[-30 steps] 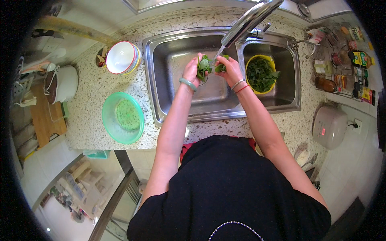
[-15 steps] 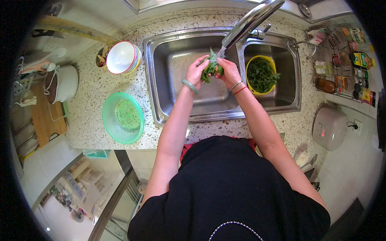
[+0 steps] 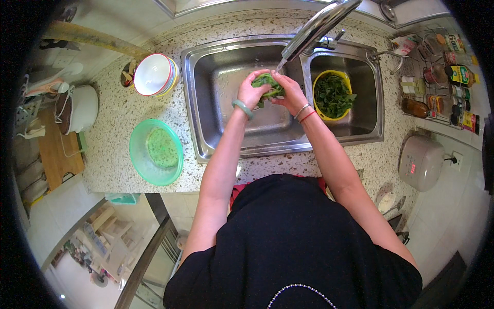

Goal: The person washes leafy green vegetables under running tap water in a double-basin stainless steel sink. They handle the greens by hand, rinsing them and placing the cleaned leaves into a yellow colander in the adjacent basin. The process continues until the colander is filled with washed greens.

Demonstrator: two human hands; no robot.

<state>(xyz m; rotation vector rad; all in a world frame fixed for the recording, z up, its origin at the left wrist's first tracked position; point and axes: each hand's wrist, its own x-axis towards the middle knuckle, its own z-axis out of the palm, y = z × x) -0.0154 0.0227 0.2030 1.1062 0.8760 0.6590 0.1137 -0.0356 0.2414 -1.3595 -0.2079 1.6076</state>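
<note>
Over the large left basin of a steel sink [image 3: 206, 147], I hold a bunch of leafy greens [image 3: 271, 86] between both hands. My left hand [image 3: 250, 91], with a pale green bangle at the wrist, closes on the bunch from the left. From the right, my right hand [image 3: 291, 93] cups it, its fingertips meeting the leaves. A chrome faucet [image 3: 311, 36] runs a stream of water down onto the right hand and the greens. In the smaller right basin sits a yellow-rimmed colander [image 3: 315, 103] filled with dark green leaves [image 3: 334, 96].
Left of the sink on the speckled counter [image 3: 110, 149] stand a green plastic bowl [image 3: 177, 177] and stacked bowls [image 3: 153, 73]. A wire rack of jars and bottles [image 3: 440, 82] hangs at the right. Below it is a rice cooker [image 3: 422, 163].
Both hands have turned and drawn closer around the greens, so the leaves are bunched more compactly. The right hand has come further under the water stream.
</note>
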